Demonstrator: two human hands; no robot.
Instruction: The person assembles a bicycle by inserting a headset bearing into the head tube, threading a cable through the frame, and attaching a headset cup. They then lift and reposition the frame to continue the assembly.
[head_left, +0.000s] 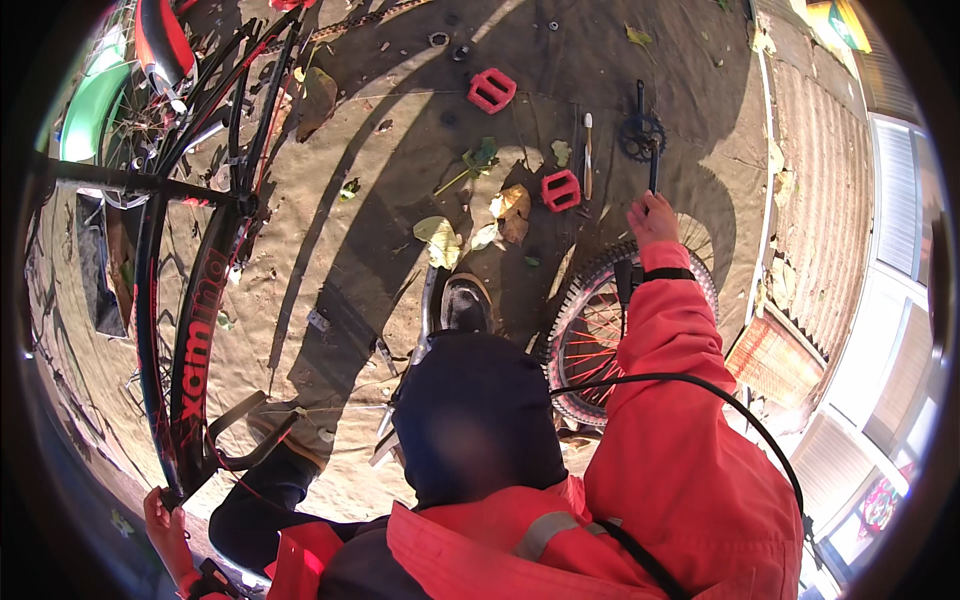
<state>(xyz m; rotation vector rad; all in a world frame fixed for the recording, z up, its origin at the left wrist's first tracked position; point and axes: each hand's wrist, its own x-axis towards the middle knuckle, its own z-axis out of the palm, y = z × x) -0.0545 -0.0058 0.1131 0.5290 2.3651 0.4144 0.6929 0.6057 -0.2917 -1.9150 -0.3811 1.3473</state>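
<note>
My right hand (pixel 652 216) reaches forward, its fingers closed on the lower end of a black crankset (pixel 654 172). The crankset's toothed chainring lies just beyond, on the ground sheet. Down at the lower left, my left hand (pixel 168 530) grips the near end of a black bicycle frame (pixel 190 350) with red markings. The frame stands along my left side. Two red pedals lie apart on the sheet, one pedal (pixel 561 190) near my right hand and the other pedal (pixel 491 91) farther off. Between the nearer pedal and the crankset is a toothbrush (pixel 588 150).
A spoked bicycle wheel (pixel 585 345) with a knobby tyre lies under my right forearm. Dry leaves (pixel 511 208) and small round parts (pixel 460 53) are scattered on the brown sheet (pixel 370 260). A corrugated panel (pixel 825 190) borders the right side. My shoe (pixel 466 302) rests at the middle.
</note>
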